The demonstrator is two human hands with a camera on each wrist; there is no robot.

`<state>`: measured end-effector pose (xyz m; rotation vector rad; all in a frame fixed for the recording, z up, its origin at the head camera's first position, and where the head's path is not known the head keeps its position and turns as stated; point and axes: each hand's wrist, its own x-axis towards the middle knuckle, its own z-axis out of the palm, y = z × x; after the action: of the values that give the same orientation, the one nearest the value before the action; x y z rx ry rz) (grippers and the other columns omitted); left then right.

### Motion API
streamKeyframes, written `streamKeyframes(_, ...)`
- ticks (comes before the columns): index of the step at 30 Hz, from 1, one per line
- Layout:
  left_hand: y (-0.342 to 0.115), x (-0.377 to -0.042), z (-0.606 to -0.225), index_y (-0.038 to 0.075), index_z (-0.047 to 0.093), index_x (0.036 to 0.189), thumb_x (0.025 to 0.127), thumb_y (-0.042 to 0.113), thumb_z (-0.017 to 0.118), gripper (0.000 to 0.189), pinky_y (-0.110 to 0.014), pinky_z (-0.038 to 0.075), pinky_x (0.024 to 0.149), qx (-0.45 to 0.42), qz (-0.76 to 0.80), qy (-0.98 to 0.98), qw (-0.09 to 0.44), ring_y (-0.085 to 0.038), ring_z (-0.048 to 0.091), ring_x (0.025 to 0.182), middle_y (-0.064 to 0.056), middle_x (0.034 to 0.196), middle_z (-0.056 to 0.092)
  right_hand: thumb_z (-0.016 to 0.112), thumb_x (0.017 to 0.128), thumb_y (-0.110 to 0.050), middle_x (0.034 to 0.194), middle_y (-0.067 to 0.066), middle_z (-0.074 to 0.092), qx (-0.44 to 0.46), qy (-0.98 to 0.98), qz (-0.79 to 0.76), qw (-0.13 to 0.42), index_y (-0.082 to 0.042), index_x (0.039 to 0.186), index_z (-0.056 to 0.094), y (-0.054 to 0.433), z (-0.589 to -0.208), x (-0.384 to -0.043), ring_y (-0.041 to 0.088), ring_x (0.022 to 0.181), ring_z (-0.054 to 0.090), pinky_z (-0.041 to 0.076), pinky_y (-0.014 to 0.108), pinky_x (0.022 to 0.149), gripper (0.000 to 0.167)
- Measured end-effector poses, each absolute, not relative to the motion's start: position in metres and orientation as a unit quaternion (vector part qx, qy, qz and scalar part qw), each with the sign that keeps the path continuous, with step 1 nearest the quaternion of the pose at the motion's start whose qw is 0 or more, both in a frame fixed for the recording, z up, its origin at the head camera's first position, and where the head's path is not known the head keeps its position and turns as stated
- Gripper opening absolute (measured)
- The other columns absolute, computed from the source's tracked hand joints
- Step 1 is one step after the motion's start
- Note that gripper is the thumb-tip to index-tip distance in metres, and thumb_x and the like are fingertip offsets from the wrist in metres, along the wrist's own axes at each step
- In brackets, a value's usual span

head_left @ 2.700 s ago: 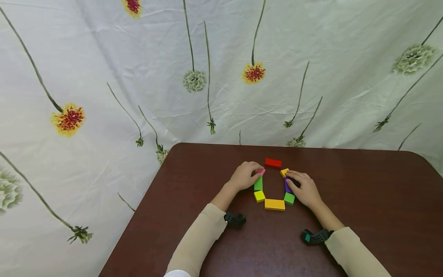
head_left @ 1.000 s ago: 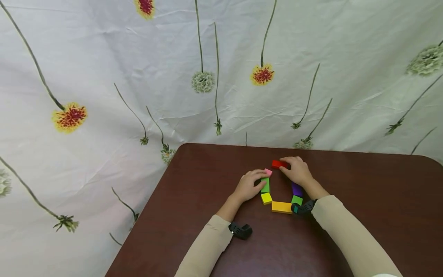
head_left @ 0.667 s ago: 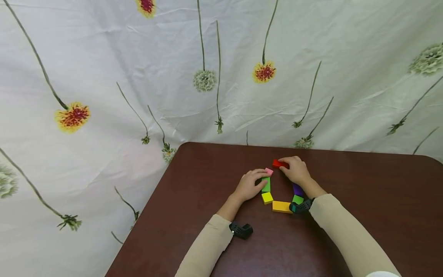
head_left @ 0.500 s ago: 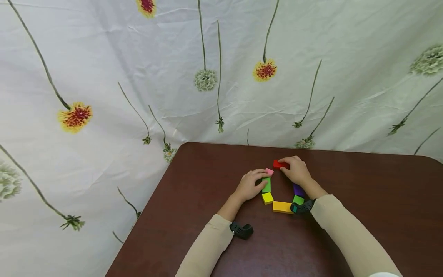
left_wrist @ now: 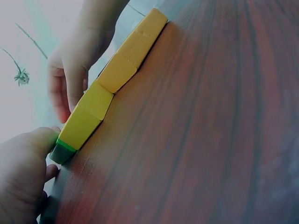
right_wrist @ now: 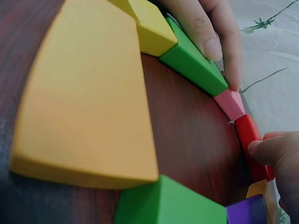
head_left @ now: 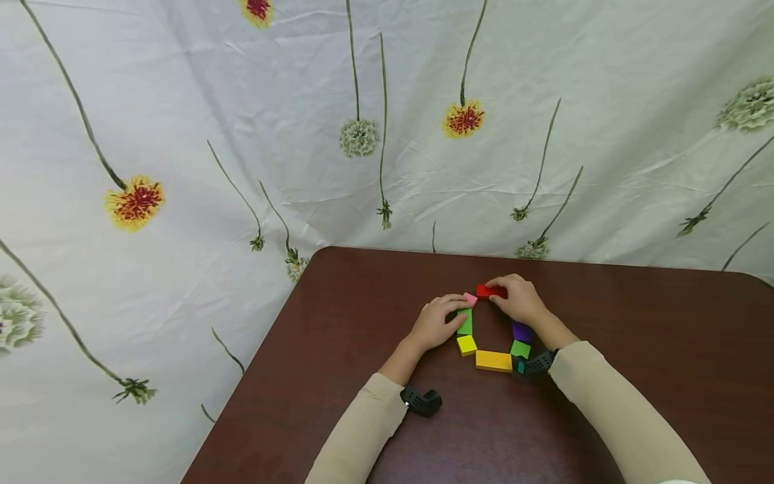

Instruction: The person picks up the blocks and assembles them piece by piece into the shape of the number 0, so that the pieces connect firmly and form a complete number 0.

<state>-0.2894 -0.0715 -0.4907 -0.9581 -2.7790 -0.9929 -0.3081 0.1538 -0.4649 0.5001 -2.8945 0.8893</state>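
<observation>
Colored wooden blocks form a ring on the table. My right hand (head_left: 519, 299) pinches the red block (head_left: 482, 291) at the ring's far side, thumb on its near face. In the right wrist view, the red block (right_wrist: 247, 135) sits right at the end of the pink block (right_wrist: 230, 103). My left hand (head_left: 437, 323) rests at the left side, a finger reaching to the pink block (head_left: 471, 300) and the thumb on the long green block (head_left: 465, 323). A small yellow-orange block (right_wrist: 258, 190) between red and purple is hidden by my right hand in the head view.
Nearer on the ring lie a yellow block (head_left: 467, 345), a long orange block (head_left: 493, 361), a small green block (head_left: 520, 349) and a purple block (head_left: 522, 331). A flowered cloth (head_left: 399, 168) hangs behind the dark table (head_left: 471, 437).
My right hand has gone from the yellow-orange and purple blocks to the red block and, lately, drawn it nearer, up to the pink block. My left hand stays by the pink and green blocks.
</observation>
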Motion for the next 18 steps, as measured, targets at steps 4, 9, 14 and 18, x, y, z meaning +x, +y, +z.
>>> streamKeyframes(4,-0.071,-0.2887,-0.4907,0.017,0.063,0.131,0.101,0.026,0.054,0.033,-0.047,0.038,0.098,-0.309,-0.318,-0.896,0.019,-0.025,0.049,0.126,-0.002,0.138,0.054,0.068,0.091,-0.01,0.116,0.022,0.062,0.16,-0.942,0.294,0.029,0.001,0.118,0.067,0.154,-0.4658,-0.3064,0.041,0.11,0.053,0.037,0.062,0.096,0.029)
streamKeyframes(9,-0.0699,-0.2885,-0.491,0.017,0.063,0.132,0.101,0.026,0.054,0.033,-0.048,0.038,0.099,-0.31,-0.318,-0.896,0.015,-0.025,0.048,0.126,-0.002,0.138,0.054,0.068,0.091,-0.011,0.115,0.022,0.062,0.161,-0.941,0.297,0.03,0.001,0.117,0.067,0.1556,-0.4663,-0.3043,0.041,0.109,0.053,0.038,0.061,0.094,0.029)
streamKeyframes(14,-0.0688,-0.2895,-0.4918,0.017,0.063,0.132,0.101,0.027,0.053,0.033,-0.048,0.038,0.099,-0.311,-0.322,-0.894,0.014,-0.024,0.048,0.126,-0.002,0.139,0.054,0.068,0.091,-0.012,0.116,0.023,0.062,0.159,-0.941,0.299,0.027,0.001,0.118,0.067,0.1586,-0.4667,-0.3027,0.041,0.109,0.052,0.041,0.06,0.093,0.03)
streamKeyframes(18,-0.0696,-0.2919,-0.4928,0.017,0.063,0.132,0.101,0.027,0.053,0.034,-0.048,0.038,0.099,-0.307,-0.325,-0.895,0.012,-0.024,0.048,0.126,-0.001,0.139,0.054,0.066,0.093,-0.014,0.123,0.024,0.059,0.152,-0.934,0.323,0.023,0.002,0.123,0.064,0.1614,-0.4644,-0.3024,0.043,0.115,0.049,0.041,0.06,0.094,0.033)
